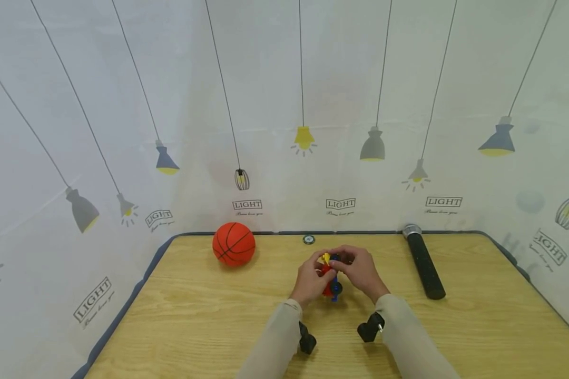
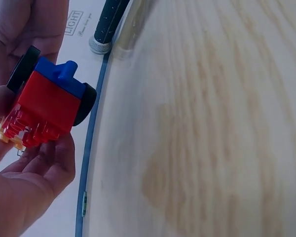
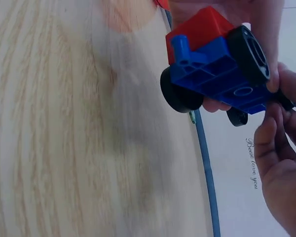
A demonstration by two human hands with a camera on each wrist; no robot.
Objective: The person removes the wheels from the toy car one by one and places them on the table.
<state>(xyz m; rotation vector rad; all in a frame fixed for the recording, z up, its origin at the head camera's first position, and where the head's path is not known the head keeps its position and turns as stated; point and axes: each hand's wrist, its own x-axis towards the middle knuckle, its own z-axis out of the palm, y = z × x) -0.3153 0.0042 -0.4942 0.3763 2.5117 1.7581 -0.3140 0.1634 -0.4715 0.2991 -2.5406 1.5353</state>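
Backdrop: white sheet printed with hanging lamps and the word LIGHT, standing behind and at both sides of the table, which is wood-grained with a dark blue edge. Pale sleeves reach in from the near side, a black mount at each wrist. Mic lies at right, its silver head toward the back edge. Ball, orange-red with black lines, sits at back left. Left hand is clamped on the toy car, thumb and fingers gripping its sides; right hand pinches a small black part at the car's far end. Car is held up off the table, centrally between both hands: red body, blue base, black wheels (underside faces the right wrist camera). Smallest item: round disc near the back edge, beyond the hands.
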